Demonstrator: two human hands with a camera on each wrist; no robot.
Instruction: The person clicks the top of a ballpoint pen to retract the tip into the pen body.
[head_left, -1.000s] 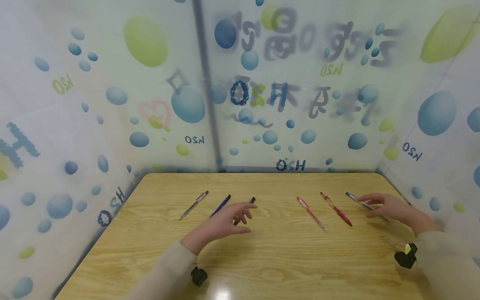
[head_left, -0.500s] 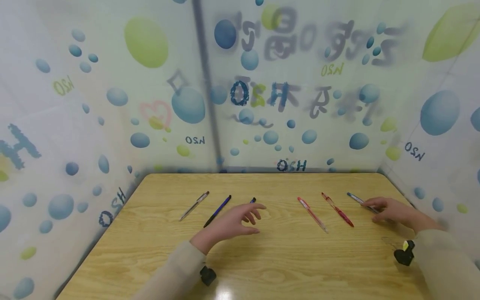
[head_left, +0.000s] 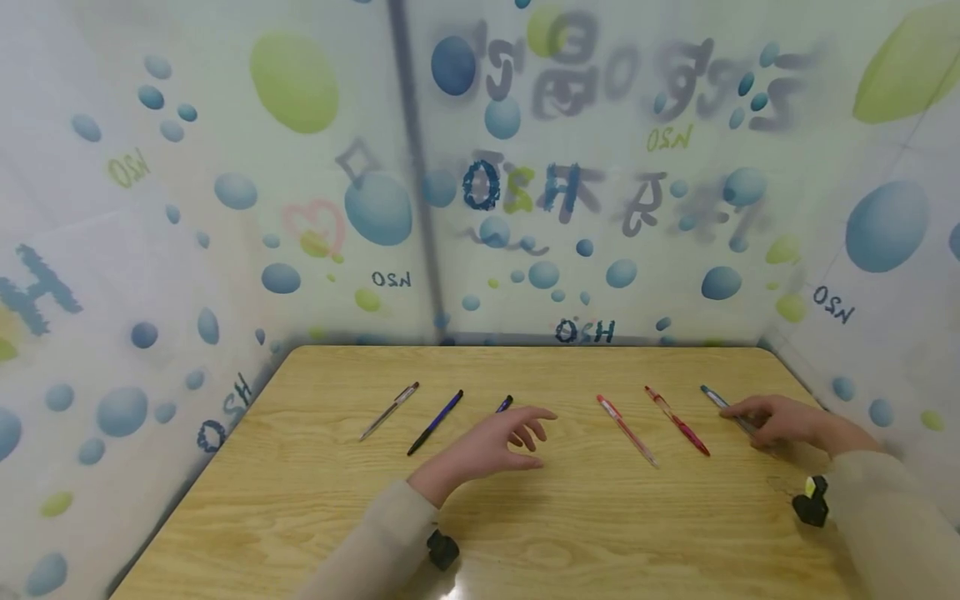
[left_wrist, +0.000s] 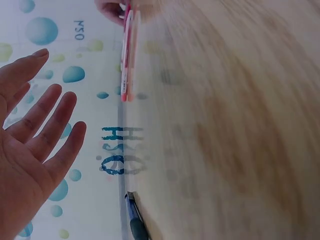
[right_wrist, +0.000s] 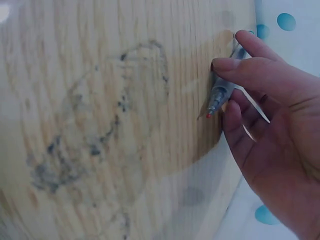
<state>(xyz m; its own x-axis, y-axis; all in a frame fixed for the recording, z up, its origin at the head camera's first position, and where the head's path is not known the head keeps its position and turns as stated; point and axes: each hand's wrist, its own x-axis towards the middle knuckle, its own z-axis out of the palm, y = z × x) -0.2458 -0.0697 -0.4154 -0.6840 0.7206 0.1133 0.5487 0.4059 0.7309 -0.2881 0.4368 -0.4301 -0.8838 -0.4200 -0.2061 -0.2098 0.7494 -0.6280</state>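
My right hand [head_left: 783, 427] pinches a ballpoint pen [right_wrist: 220, 92] with a grey-clear barrel and a blue end, between thumb and fingers. The pen lies at or just above the tabletop, its tip toward me. Over the table, my left hand [head_left: 491, 443] hovers palm inward, fingers relaxed and holding nothing. Partly behind it is a dark blue pen [head_left: 505, 403]. Left of that lie another blue pen [head_left: 437, 422] with black ends and a clear pen [head_left: 389, 411] with a brownish end. Between the hands are a light red pen [head_left: 627, 430] and a darker red pen [head_left: 677, 420].
The wooden table [head_left: 585, 533] ends against a white curtain [head_left: 622, 208] printed with blue and green drops, which also encloses both sides. Small black wrist cameras hang below each sleeve, the left camera [head_left: 442, 550] and the right camera [head_left: 812, 502].
My left hand has drifted right, uncovering more of the middle blue pen. The right hand's fingers have closed on the blue-ended pen, which has shifted slightly.
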